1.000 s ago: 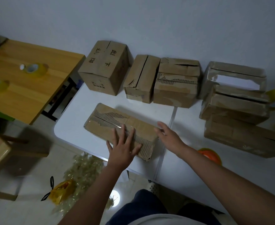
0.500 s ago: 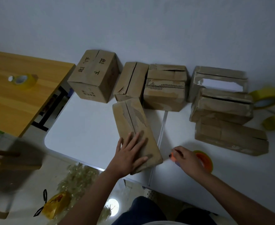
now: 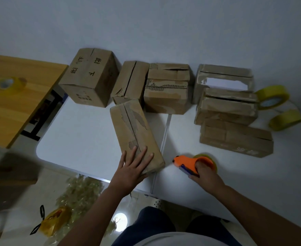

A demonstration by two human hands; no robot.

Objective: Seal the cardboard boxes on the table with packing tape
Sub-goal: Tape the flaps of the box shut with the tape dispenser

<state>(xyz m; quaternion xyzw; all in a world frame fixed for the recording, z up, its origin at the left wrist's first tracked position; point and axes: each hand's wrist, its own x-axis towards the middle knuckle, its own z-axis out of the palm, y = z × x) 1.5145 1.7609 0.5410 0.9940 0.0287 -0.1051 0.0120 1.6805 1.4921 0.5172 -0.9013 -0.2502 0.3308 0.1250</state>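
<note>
A long flat cardboard box (image 3: 133,130) with a torn top seam lies lengthwise on the white table (image 3: 78,135), its near end at the front edge. My left hand (image 3: 134,163) rests flat on that near end with fingers spread. My right hand (image 3: 203,172) grips an orange tape dispenser (image 3: 187,161) holding a yellow tape roll, just right of the box on the table. Several other worn boxes stand behind: a large printed box (image 3: 91,77), two middle boxes (image 3: 166,89), and a stack of three at right (image 3: 226,107).
Two yellow tape rolls (image 3: 277,107) lie at the far right near the wall. A wooden table (image 3: 16,100) at left carries another tape roll (image 3: 8,84). Crumpled used tape and a yellow bag (image 3: 57,221) litter the floor below the table's front edge.
The long box was turned from lying across to lying lengthwise, my left hand staying on it. My right hand left the box, reached right and took hold of the orange dispenser.
</note>
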